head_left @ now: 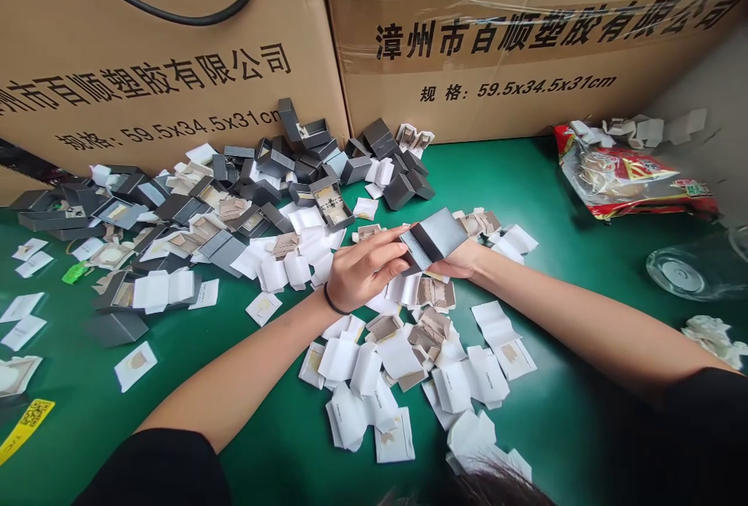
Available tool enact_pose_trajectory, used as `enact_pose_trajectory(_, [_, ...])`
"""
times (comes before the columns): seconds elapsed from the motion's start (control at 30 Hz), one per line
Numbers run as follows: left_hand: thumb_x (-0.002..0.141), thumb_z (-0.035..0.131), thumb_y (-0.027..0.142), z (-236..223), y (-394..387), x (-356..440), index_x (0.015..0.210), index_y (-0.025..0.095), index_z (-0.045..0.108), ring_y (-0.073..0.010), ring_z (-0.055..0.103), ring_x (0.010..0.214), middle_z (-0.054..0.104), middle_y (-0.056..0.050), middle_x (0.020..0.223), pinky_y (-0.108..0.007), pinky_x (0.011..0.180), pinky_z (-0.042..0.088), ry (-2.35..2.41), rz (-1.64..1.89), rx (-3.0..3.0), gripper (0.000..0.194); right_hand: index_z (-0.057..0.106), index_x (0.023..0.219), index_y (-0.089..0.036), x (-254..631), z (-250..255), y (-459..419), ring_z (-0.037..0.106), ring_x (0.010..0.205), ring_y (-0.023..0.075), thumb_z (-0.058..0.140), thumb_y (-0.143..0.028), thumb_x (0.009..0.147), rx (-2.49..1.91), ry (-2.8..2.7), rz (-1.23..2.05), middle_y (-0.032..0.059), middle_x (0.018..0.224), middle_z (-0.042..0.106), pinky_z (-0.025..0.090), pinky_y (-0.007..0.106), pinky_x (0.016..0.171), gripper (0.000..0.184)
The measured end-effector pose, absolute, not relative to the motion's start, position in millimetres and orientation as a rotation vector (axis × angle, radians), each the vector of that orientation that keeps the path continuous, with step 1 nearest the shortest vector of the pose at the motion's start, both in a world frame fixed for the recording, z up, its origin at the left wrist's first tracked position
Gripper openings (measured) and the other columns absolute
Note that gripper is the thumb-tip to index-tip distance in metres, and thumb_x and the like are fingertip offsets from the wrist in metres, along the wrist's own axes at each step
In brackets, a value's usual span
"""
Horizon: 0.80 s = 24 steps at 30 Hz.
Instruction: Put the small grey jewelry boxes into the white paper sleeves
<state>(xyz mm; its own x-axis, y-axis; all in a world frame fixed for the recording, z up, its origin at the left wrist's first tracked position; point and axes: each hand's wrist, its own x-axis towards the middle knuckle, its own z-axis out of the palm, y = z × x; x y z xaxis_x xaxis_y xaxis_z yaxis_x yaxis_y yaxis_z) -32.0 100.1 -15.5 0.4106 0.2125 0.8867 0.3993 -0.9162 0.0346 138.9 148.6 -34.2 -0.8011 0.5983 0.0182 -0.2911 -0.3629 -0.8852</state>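
Our left hand [369, 264] pinches the near edge of a small dark gray hinged box [438, 239], thumb against fingers; our right hand [459, 258] cups the box from below, its fingers mostly hidden behind it; the box is above the green tabletop [491, 178], between our hands; under and around it lie folded white paper inserts [400, 354]; beyond our left hand spreads a heap of dark boxes [292, 171], near two cardboard cartons [526, 38].

black sleeves [160, 468]; black wristband [335, 302]
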Motion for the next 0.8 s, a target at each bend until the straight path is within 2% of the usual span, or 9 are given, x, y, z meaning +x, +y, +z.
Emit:
enact_pose_trajectory(0.33, [0.083,0.062,0.018,-13.1,100.5,-30.5,0.107,0.013,0.053,-0.0192,0.063,0.1,0.063,-0.016,0.109,-0.028,0.081,0.054,-0.528,-1.523,-2.459,0.026,0.052,0.077,-0.013,138.2,-32.8,147.5,0.057,0.085,0.0172,0.07,-0.028,0.064,-0.35,-1.276,2.198,0.0065,0.078,0.058,0.052,0.027,0.069,0.026])
enact_pose_trajectory(0.53, [0.083,0.062,0.02,-13.6,100.8,-30.9,0.108,0.013,0.052,-0.0185,0.063,0.099,0.063,-0.015,0.108,-0.026,0.08,0.054,-0.538,-1.496,-2.436,0.028,0.05,0.073,-0.013,138.9,-34.7,147.7,0.057,0.085,0.0176,0.068,-0.025,0.067,-0.385,-1.223,2.227,0.0067,0.077,0.057,0.052,0.027,0.069,0.022])
enact_pose_trajectory(0.8, [0.081,0.064,0.017,-14.5,100.6,-30.6,0.105,0.014,0.053,-0.0173,0.063,0.099,0.063,-0.014,0.11,-0.025,0.079,0.054,-0.558,-1.477,-2.427,0.027,0.055,0.079,-0.013,137.5,-31.6,145.3,0.057,0.084,0.0162,0.073,-0.019,0.06,-0.371,-1.145,2.254,0.0051,0.078,0.059,0.05,0.026,0.07,0.028])
